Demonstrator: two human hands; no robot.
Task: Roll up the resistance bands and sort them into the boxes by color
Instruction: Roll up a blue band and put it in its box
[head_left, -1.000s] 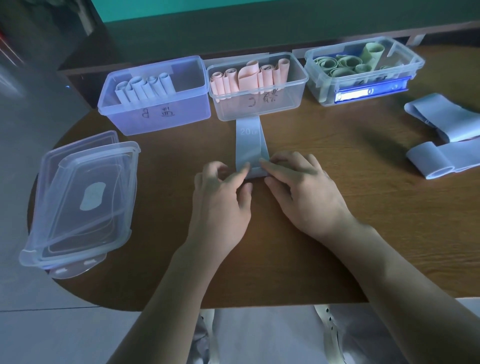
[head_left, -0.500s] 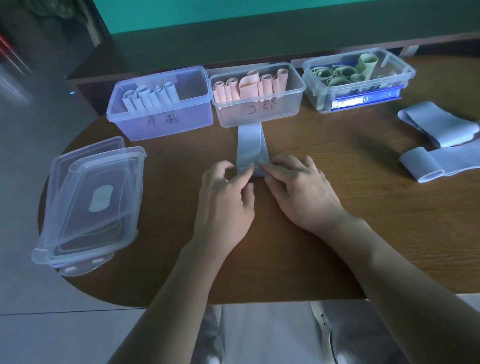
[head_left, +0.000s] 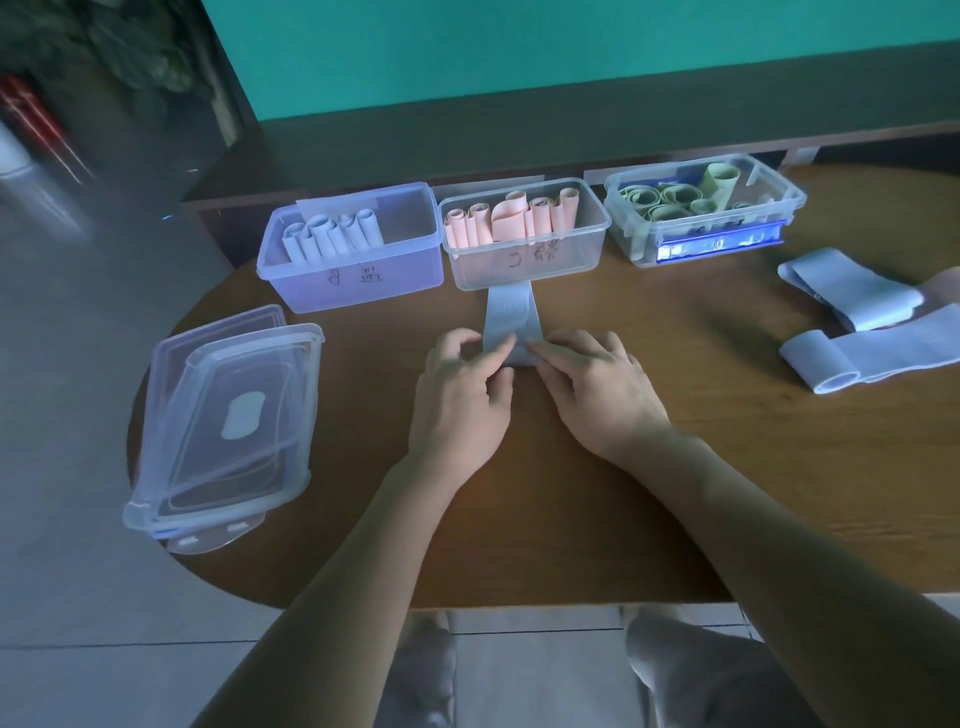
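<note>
The near end of the blue band (head_left: 511, 319) is hidden under the fingertips of the left hand (head_left: 460, 402) and right hand (head_left: 597, 395), both pinching its rolled part on the table (head_left: 675, 467) just in front of the pink box (head_left: 524, 234), the far end touching that box. Right of the pink box, two loose blue bands (head_left: 857, 312) are cut off at the frame edge; bare wood lies between them and the hands.

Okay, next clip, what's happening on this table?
A person is rolling up a light blue band on the wooden table, with the left hand and right hand pinching the rolled near end. Its far end reaches the pink box. The blue box on the left holds blue rolls, the right box green ones. Two loose blue bands wait at right; lids are stacked at left.
</note>
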